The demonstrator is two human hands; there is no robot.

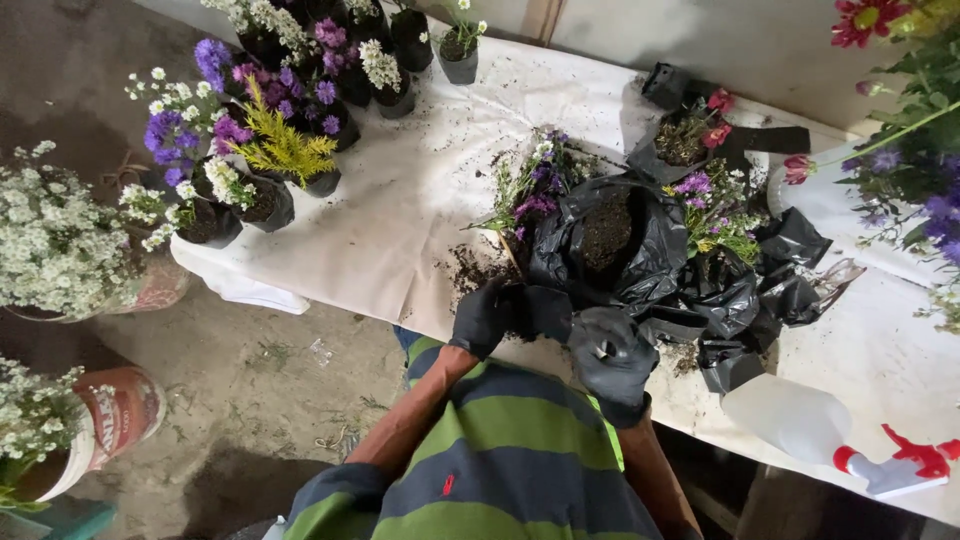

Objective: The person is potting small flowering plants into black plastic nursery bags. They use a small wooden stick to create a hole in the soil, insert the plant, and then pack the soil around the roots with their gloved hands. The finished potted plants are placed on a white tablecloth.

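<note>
Nearest, both hands wear matte black gloves: the left hand [485, 317] has its grip pinched on the crinkled edge of a glossy black plastic bag [600, 250], while the right hand [612, 355] is curled into a loose fist just beside that bag, its grip pressed together on nothing I can make out. The bag sits open on the white cloth-covered counter [400, 200], holding dark crumbly soil, with scattered soil and small purple flowers [535, 195] around it. Farther off stand potted blooms [270, 120] in clusters.
</note>
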